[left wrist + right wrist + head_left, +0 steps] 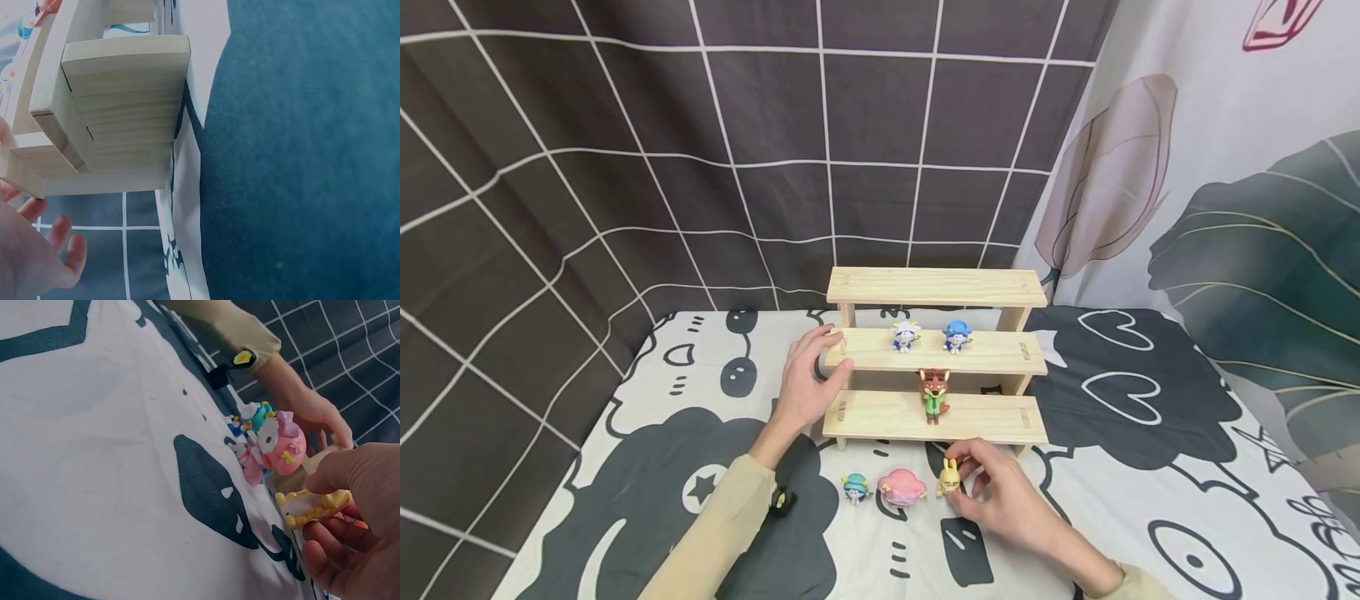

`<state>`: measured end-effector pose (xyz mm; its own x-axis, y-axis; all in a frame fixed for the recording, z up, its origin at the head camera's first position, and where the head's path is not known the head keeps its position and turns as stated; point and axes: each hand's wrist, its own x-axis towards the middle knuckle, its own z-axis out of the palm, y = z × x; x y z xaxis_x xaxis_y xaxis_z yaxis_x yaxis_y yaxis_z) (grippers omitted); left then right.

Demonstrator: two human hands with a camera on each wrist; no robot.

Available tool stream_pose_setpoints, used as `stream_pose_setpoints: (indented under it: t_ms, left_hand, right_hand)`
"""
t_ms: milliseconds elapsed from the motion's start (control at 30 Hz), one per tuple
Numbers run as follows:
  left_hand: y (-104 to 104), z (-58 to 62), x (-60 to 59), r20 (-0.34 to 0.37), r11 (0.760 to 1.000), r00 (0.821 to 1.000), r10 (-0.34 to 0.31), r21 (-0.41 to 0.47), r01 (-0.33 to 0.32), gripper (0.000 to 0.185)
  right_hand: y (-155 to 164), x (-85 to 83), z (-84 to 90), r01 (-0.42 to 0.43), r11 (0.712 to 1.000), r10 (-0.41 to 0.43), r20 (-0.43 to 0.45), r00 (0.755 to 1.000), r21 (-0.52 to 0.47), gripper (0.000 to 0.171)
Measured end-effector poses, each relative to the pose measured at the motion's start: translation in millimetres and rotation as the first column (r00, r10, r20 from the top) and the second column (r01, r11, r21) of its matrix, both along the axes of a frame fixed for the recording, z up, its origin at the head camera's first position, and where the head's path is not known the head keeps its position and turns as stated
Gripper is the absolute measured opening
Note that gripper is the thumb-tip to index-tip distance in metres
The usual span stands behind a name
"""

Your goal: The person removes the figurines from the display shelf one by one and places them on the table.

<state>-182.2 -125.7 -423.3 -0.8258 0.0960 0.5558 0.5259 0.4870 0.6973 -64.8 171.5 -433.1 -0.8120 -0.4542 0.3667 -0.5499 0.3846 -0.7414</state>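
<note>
A three-tier wooden display shelf (880, 358) stands on the patterned cloth. My left hand (807, 379) grips the left end of its middle board, thumb at the front edge and fingertips farther back. In the left wrist view, fingers (75, 253) spread beside the shelf's end. My right hand (1000, 492) pinches a small yellow figurine (949, 477) with long ears, in front of the lowest board. The right wrist view shows the yellow figurine (312, 507) tipped, its pale underside visible. To its left stand a pink round-headed figurine (902, 487) and a teal-hatted figurine (855, 488).
On the middle board are a white-hatted figurine (905, 337) and a blue-hatted figurine (957, 336). A fox figurine (933, 398) in green stands on the lowest board. Behind the shelf hangs a dark grid curtain (760, 167); a leaf-print curtain (1210, 208) hangs at right.
</note>
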Motion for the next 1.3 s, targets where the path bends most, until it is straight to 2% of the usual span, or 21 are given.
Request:
stream_pose_setpoints:
  t_ms: [300,533,1000,1300]
  left_hand:
    - [-0.2,-1.0,-0.8,-0.007,1.000,1.000,0.001,0.001,-0.001,0.041]
    - [0.0,-0.6,-0.2,0.003,1.000,1.000,0.001,0.004,-0.001,0.042]
    - [-0.2,-0.2,0.1,0.010,1.000,1.000,-0.001,0.009,0.000,0.041]
    - [0.1,-2.0,-1.0,-0.005,1.000,1.000,0.001,0.006,-0.001,0.041]
  right_hand:
    - [-0.5,2.8,-6.2,-0.004,1.000,0.004,0.033,0.999,-0.001,0.047]
    - [-3.1,4.5,-9.7,-0.024,1.000,0.024,-0.020,1.000,-0.009,0.049]
    - [-3.3,4.6,-12.7,0.008,0.999,-0.012,0.077,0.997,0.048,0.045]
    - [-1.6,4.3,-12.2,-0.010,0.999,0.007,0.089,0.996,0.035,0.043]
